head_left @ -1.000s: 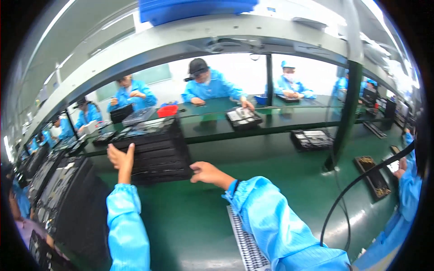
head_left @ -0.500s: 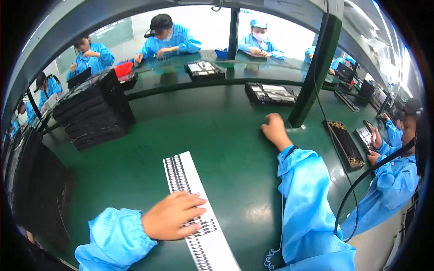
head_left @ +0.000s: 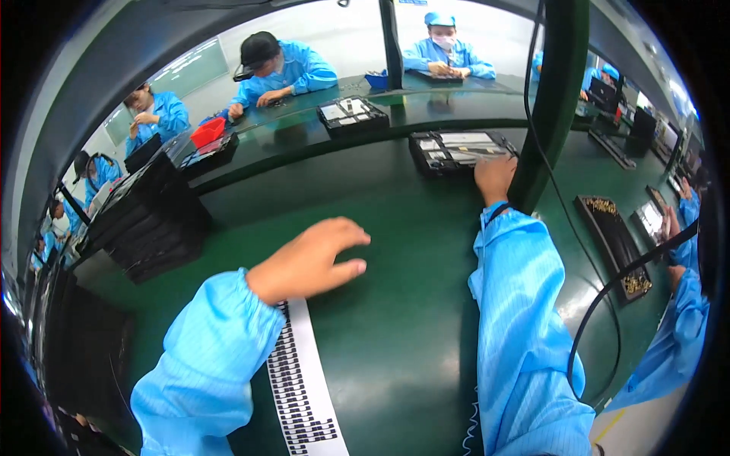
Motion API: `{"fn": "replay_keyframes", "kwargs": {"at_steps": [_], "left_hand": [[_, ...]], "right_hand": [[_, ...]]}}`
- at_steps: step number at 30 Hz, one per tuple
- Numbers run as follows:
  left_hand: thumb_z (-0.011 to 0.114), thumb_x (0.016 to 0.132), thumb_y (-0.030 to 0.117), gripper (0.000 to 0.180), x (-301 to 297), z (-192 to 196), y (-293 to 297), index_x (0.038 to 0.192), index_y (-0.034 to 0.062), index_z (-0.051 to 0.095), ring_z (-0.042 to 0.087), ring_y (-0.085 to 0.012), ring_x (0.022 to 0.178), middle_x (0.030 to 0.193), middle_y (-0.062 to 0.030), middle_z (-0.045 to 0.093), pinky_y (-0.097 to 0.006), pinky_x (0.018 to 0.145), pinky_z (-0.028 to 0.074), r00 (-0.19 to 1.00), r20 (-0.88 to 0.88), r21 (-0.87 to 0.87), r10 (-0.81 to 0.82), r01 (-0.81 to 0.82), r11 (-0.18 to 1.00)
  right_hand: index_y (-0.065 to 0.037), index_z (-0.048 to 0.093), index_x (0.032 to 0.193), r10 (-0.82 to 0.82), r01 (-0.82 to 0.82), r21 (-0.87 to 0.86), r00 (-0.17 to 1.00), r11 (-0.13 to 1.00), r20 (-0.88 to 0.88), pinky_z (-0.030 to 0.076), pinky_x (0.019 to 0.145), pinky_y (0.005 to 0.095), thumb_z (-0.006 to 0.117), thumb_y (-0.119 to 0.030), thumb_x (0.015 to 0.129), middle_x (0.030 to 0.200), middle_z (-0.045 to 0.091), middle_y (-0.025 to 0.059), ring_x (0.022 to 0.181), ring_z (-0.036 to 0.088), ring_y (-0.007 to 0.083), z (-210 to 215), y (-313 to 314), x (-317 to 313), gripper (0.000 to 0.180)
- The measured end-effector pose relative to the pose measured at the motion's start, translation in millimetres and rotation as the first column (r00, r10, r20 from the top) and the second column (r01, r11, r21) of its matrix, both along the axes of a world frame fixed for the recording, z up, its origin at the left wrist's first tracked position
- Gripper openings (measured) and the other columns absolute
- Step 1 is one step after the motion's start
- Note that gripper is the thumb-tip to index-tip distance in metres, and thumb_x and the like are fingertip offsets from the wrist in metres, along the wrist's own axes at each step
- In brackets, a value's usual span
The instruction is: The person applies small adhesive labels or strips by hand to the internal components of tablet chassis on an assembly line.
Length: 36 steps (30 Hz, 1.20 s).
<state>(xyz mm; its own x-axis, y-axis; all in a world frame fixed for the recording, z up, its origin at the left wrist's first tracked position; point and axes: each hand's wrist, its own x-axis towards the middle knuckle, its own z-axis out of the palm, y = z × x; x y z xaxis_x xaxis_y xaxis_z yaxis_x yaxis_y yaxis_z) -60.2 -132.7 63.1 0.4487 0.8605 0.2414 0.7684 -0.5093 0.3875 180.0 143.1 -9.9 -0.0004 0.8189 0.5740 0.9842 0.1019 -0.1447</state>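
Note:
My left hand [head_left: 308, 260] hovers above the green table [head_left: 395, 251], fingers loosely spread and holding nothing, just past the far end of a long white strip [head_left: 300, 384] printed with rows of small black parts. My right hand [head_left: 494, 177] reaches far forward and rests on the near edge of a black tray [head_left: 456, 150] that holds small components. Whether its fingers grip the tray is not clear. Both forearms are in light blue sleeves.
A stack of black trays [head_left: 152, 220] stands at the left. Another black tray [head_left: 351, 115] and a red box [head_left: 207, 133] lie on the raised shelf. A dark post [head_left: 544, 106] rises beside my right hand. Several people in blue coats work across and to the right.
My left hand has lifted off the white strip and moved forward. My right hand has reached further ahead to the black tray. The view has swung right and down.

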Motion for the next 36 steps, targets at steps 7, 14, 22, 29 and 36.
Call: {"fn": "replay_keyframes", "kwargs": {"at_steps": [7,14,22,29,36], "left_hand": [[0.063,0.072,0.033,0.066,13,-25,134,0.119,-0.0085,0.041,0.04,-0.0353,0.115,0.123,-0.0257,0.042,-0.036,0.097,0.032,0.949,0.015,-0.124,0.315,-0.311,0.942],[0.071,0.063,0.019,0.072,37,-58,206,0.118,-0.0106,0.034,0.05,-0.0304,0.103,0.11,-0.0241,0.05,-0.034,0.088,0.04,0.895,0.304,-0.167,0.327,-0.288,0.943],[0.068,0.065,0.011,0.059,17,-75,203,0.115,-0.0052,0.041,0.053,-0.0275,0.095,0.107,-0.0188,0.052,-0.035,0.077,0.045,0.759,0.517,-0.228,0.396,-0.324,0.918],[0.082,0.051,0.033,0.078,-49,-55,139,0.102,-0.0156,0.047,0.056,-0.0255,0.091,0.1,-0.0209,0.055,-0.033,0.078,0.046,0.591,0.433,-0.531,0.681,-0.444,0.722],[0.08,0.056,0.035,0.075,-36,-38,69,0.107,-0.0084,0.046,0.05,-0.0222,0.094,0.1,-0.0153,0.054,-0.03,0.086,0.037,0.464,0.437,-0.391,0.77,-0.673,0.628]], "right_hand": [[-0.01,0.068,0.081,-0.035,0.038,-0.01,0.974,0.999,0.224,0.044,0.072,0.0463,0.045,-0.025,0.08,0.085,0.066,0.0112,0.08,0.063,0.0297,15,11,7,0.027],[-0.016,0.068,0.073,-0.116,0.071,0.184,0.962,0.98,0.247,0.049,0.061,0.0422,0.051,-0.011,0.073,0.075,0.065,0.0083,0.074,0.064,0.0266,-32,87,29,0.018],[-0.014,0.061,0.075,0.077,-0.11,0.2,0.983,0.974,0.166,0.047,0.061,0.0429,0.049,-0.011,0.076,0.075,0.063,0.013,0.074,0.062,0.0305,-21,40,17,0.013],[-0.009,0.061,0.094,0.159,-0.279,-0.203,0.873,0.939,-0.462,0.041,0.08,0.0401,0.044,-0.053,0.077,0.093,0.058,0.0229,0.089,0.053,0.0406,3,-2,-16,0.05],[0.011,0.057,0.086,0.06,-0.424,-0.085,0.317,0.902,-0.946,0.044,0.074,0.0353,0.067,-0.046,0.063,0.087,0.06,0.0233,0.084,0.059,0.0307,9,-21,-52,0.062]]}}
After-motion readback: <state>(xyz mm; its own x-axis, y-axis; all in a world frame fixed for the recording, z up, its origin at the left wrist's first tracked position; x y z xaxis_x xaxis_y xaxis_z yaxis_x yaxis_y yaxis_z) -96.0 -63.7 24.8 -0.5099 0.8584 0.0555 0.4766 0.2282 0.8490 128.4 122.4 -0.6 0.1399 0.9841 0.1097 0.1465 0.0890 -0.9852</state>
